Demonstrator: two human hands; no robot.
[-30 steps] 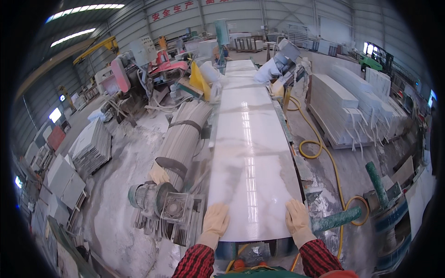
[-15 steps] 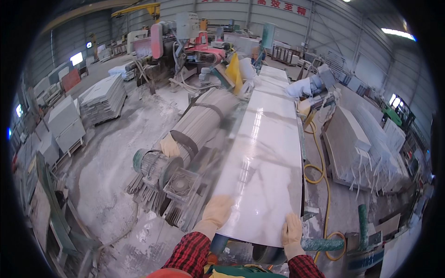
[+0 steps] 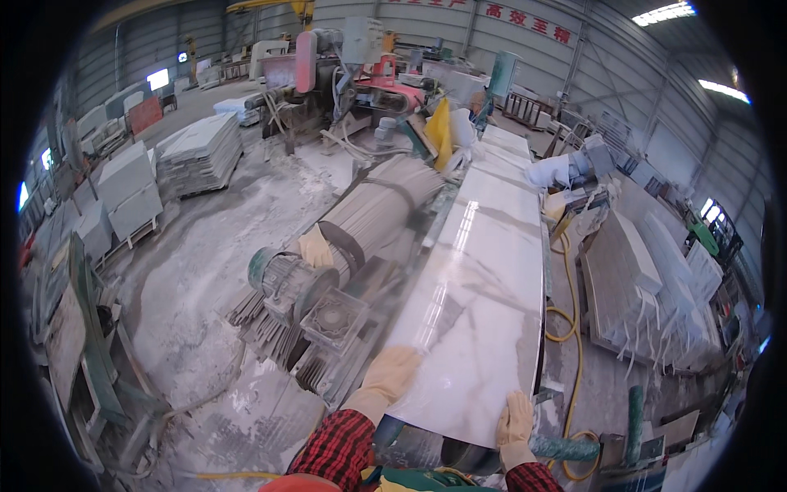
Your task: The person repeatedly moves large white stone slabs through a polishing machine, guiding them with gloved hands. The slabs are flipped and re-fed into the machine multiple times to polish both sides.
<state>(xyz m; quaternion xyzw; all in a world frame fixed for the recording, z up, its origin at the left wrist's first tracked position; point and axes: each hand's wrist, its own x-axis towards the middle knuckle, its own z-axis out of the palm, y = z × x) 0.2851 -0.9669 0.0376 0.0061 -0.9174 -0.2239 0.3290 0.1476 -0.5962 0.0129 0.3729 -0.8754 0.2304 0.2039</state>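
A long, glossy white stone slab (image 3: 475, 328) with grey veins stretches away from me over a roller line. My left hand (image 3: 392, 375), in a cream glove, lies flat over its near left corner, fingers extended on the top face. At the near right corner, my right hand (image 3: 515, 420), gloved alike, rests along the edge with straight fingers close together. The undersides of both palms are hidden. A dark roller (image 3: 469, 456) shows beneath the slab's near end.
Left of the slab stand a motor (image 3: 283, 275) and a strapped bundle of grey strips (image 3: 381, 197). A yellow hose (image 3: 576, 369) winds along the right, near stacked slabs (image 3: 627, 287). A green pipe (image 3: 566, 448) sits beside my right hand. Machinery (image 3: 385, 78) stands ahead.
The view has turned slightly left, so the surroundings sit further right in the picture. Both hands stay at the slab's near corners, with little visible change in their pose.
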